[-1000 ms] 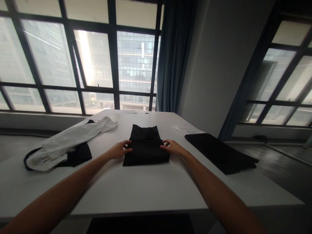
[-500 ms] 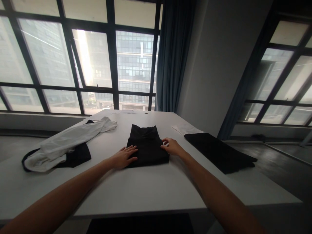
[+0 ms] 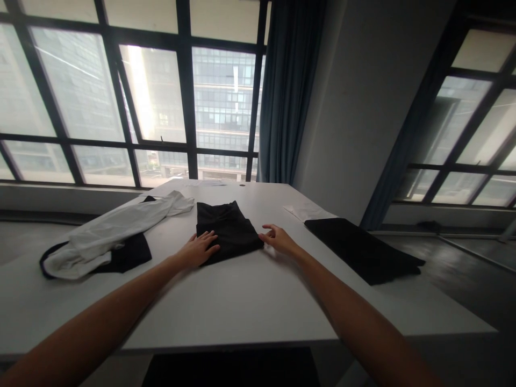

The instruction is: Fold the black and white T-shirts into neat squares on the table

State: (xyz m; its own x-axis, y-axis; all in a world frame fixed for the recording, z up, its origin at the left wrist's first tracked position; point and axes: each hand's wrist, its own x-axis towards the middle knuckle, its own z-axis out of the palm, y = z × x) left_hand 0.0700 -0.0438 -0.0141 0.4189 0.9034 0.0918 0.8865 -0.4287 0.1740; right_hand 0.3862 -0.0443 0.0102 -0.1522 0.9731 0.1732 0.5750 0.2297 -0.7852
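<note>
A folded black garment [image 3: 226, 228] lies on the white table [image 3: 234, 306], turned at an angle, its exact kind not clear. My left hand [image 3: 198, 249] rests flat on its near left corner with the fingers spread. At the garment's right corner is my right hand [image 3: 279, 239], thumb and fingers parted and curved; the fingertips are at or just beside the cloth's edge, and I see nothing held between them.
On the left lies a white garment [image 3: 121, 226] over a black one [image 3: 131, 255]. A folded black cloth [image 3: 358, 247] sits at the right edge, with a white piece [image 3: 306, 211] behind it. Windows and a blue curtain [image 3: 284, 107] stand beyond the table.
The black garment has shifted left and rotated, its right corner now farther from me. My left hand has moved slightly left with it; my right hand has moved a little left and away.
</note>
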